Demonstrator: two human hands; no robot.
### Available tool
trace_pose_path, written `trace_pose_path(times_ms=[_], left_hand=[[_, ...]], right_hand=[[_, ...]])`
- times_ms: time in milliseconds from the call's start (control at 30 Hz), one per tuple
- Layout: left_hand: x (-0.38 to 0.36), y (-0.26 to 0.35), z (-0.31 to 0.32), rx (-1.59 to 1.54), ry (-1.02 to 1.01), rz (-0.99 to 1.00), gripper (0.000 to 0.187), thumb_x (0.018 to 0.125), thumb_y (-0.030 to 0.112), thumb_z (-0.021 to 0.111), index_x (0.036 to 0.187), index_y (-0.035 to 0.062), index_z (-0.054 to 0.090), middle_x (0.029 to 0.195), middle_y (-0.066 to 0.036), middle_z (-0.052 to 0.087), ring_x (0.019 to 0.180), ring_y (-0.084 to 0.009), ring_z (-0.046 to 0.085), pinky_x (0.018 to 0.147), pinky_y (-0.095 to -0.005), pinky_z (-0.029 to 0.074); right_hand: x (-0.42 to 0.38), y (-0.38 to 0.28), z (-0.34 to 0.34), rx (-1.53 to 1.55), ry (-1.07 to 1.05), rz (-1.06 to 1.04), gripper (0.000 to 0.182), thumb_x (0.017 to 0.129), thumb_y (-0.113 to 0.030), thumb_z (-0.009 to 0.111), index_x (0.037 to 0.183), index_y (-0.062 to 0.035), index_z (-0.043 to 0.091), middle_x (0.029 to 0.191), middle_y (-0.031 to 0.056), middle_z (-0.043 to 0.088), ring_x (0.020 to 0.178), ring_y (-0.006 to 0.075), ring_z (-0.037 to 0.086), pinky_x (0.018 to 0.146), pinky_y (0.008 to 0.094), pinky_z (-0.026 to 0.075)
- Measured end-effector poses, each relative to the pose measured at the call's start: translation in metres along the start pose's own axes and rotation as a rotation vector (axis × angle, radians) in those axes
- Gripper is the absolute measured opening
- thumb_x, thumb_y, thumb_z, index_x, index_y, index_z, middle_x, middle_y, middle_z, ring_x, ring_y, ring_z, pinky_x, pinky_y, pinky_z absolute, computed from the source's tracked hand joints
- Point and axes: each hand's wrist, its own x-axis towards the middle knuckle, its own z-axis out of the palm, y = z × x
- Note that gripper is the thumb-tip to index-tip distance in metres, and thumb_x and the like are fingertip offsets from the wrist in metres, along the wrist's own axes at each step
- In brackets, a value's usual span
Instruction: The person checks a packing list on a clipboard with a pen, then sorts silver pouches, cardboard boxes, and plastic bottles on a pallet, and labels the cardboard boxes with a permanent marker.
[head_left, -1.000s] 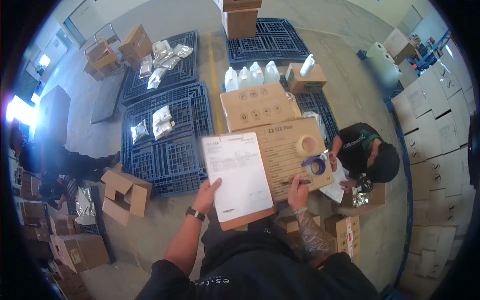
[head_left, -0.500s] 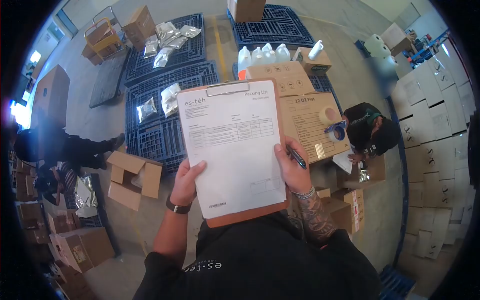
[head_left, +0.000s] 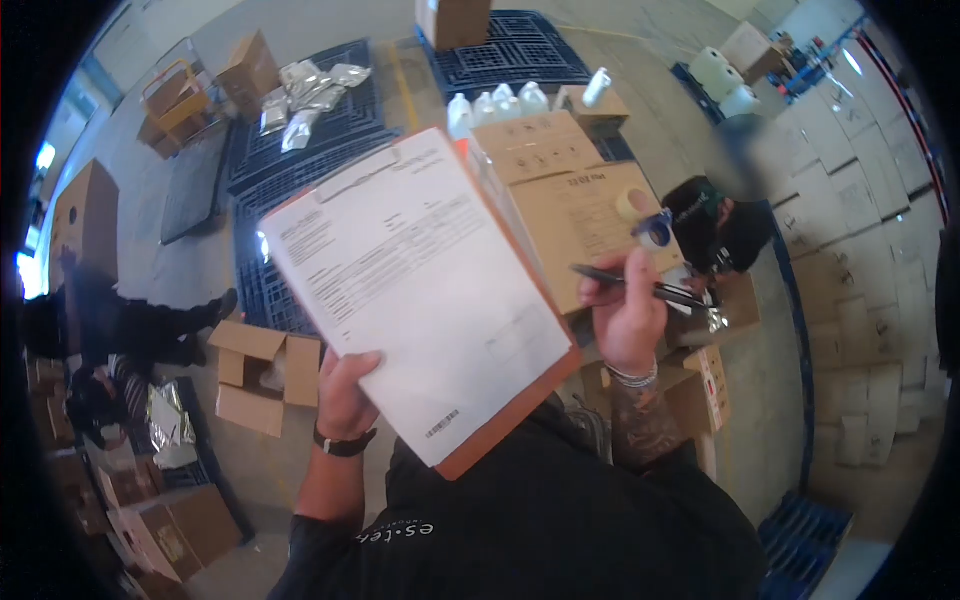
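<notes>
My left hand [head_left: 345, 392] grips the lower left edge of an orange clipboard [head_left: 505, 418] that carries a white printed sheet [head_left: 415, 280], tilted up close to the camera. My right hand [head_left: 625, 315] is off the board, just to its right, and pinches a black pen [head_left: 640, 287] that lies level and points right. Behind the board stands a brown carton labelled "22 OZ Flat" [head_left: 580, 215] with two tape rolls [head_left: 645, 222] on its top.
A person in black [head_left: 715, 235] crouches right of the carton by an open box. White jugs [head_left: 495, 103] and silver pouches [head_left: 305, 100] lie on blue pallets [head_left: 515, 45]. An open empty carton [head_left: 255, 375] sits on the floor at left. Stacked flat cartons [head_left: 855, 250] line the right.
The clipboard has tilted and swung left, closer to the camera. My right hand has let go of its right edge and lifted away with the pen.
</notes>
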Motion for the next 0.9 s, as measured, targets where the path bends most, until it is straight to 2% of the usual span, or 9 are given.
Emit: trace_pose_path(times_ms=[100, 200, 267, 333, 400, 467, 500, 633, 900], left_hand=[[-0.017, -0.002, -0.011, -0.185, -0.103, -0.085, 0.061, 0.082, 0.010, 0.053, 0.138, -0.0059, 0.033, 0.129, -0.021, 0.053, 0.114, -0.0355, 0.057, 0.098, -0.0453, 0.049], [-0.032, -0.008, -0.009, -0.261, -0.051, -0.114, 0.062, 0.080, 0.009, 0.052, 0.137, -0.0058, 0.034, 0.128, -0.021, 0.053, 0.114, -0.0355, 0.057, 0.098, -0.0465, 0.048], [-0.039, -0.010, -0.003, -0.192, -0.044, -0.090, 0.061, 0.079, 0.007, 0.052, 0.136, -0.0068, 0.035, 0.126, -0.021, 0.053, 0.113, -0.0348, 0.057, 0.097, -0.0449, 0.048], [-0.042, -0.008, 0.000, -0.127, -0.031, -0.065, 0.059, 0.078, 0.005, 0.053, 0.134, -0.0079, 0.037, 0.125, -0.021, 0.053, 0.112, -0.0341, 0.057, 0.096, -0.0434, 0.048], [-0.038, -0.002, 0.004, -0.098, 0.034, -0.148, 0.055, 0.078, 0.003, 0.051, 0.131, -0.0083, 0.040, 0.122, -0.021, 0.055, 0.109, -0.0332, 0.059, 0.094, -0.0421, 0.049], [-0.036, -0.001, 0.007, -0.077, 0.039, -0.126, 0.056, 0.077, 0.005, 0.050, 0.131, -0.0078, 0.040, 0.121, -0.021, 0.056, 0.108, -0.0341, 0.060, 0.094, -0.0436, 0.050], [-0.036, -0.002, 0.009, -0.056, 0.035, -0.107, 0.057, 0.077, 0.007, 0.049, 0.131, -0.0074, 0.039, 0.120, -0.022, 0.056, 0.108, -0.0349, 0.060, 0.094, -0.0451, 0.050], [-0.040, 0.006, 0.021, -0.071, 0.021, -0.068, 0.055, 0.078, 0.008, 0.049, 0.129, -0.0087, 0.041, 0.117, -0.021, 0.058, 0.104, -0.0348, 0.062, 0.092, -0.0441, 0.052], [-0.048, 0.006, 0.019, -0.060, 0.063, -0.005, 0.051, 0.078, 0.012, 0.049, 0.124, -0.0097, 0.045, 0.114, -0.021, 0.060, 0.100, -0.0332, 0.064, 0.088, -0.0422, 0.053]], right_hand=[[-0.011, -0.013, 0.017, -0.025, -0.058, -0.001, 0.039, 0.104, -0.029, 0.038, 0.089, 0.0024, 0.056, 0.075, 0.0086, 0.057, 0.066, 0.0127, 0.055, 0.061, 0.0261, 0.046], [-0.021, -0.012, 0.019, -0.035, -0.099, -0.011, 0.040, 0.104, -0.030, 0.038, 0.088, 0.0022, 0.057, 0.076, 0.0087, 0.058, 0.065, 0.0122, 0.054, 0.060, 0.0253, 0.045], [-0.026, -0.009, 0.020, -0.015, -0.133, -0.008, 0.041, 0.104, -0.031, 0.038, 0.087, 0.0022, 0.057, 0.076, 0.0087, 0.058, 0.065, 0.0118, 0.054, 0.060, 0.0248, 0.045], [-0.032, -0.010, 0.024, -0.151, -0.241, -0.141, 0.043, 0.104, -0.032, 0.037, 0.085, 0.0015, 0.057, 0.075, 0.0080, 0.057, 0.065, 0.0115, 0.054, 0.059, 0.0246, 0.044], [-0.036, -0.012, 0.031, -0.153, -0.274, -0.106, 0.045, 0.103, -0.034, 0.039, 0.082, 0.0004, 0.057, 0.071, 0.0063, 0.057, 0.064, 0.0115, 0.053, 0.058, 0.0255, 0.043], [-0.033, -0.013, 0.030, -0.336, -0.435, -0.165, 0.042, 0.101, -0.033, 0.044, 0.079, 0.0001, 0.057, 0.067, 0.0047, 0.055, 0.063, 0.0116, 0.052, 0.058, 0.0261, 0.043], [-0.033, -0.014, 0.033, -0.379, -0.433, -0.162, 0.037, 0.097, -0.030, 0.051, 0.073, -0.0014, 0.055, 0.062, 0.0053, 0.053, 0.059, 0.0130, 0.051, 0.055, 0.0279, 0.039], [-0.026, -0.018, 0.040, -0.534, -0.399, -0.205, 0.034, 0.089, -0.017, 0.063, 0.062, -0.0045, 0.045, 0.056, 0.0070, 0.047, 0.049, 0.0174, 0.042, 0.048, 0.0326, 0.031], [-0.026, -0.023, 0.046, -0.632, -0.373, -0.285, 0.038, 0.084, -0.012, 0.068, 0.058, -0.0044, 0.042, 0.052, 0.0072, 0.044, 0.046, 0.0187, 0.038, 0.047, 0.0327, 0.031]])
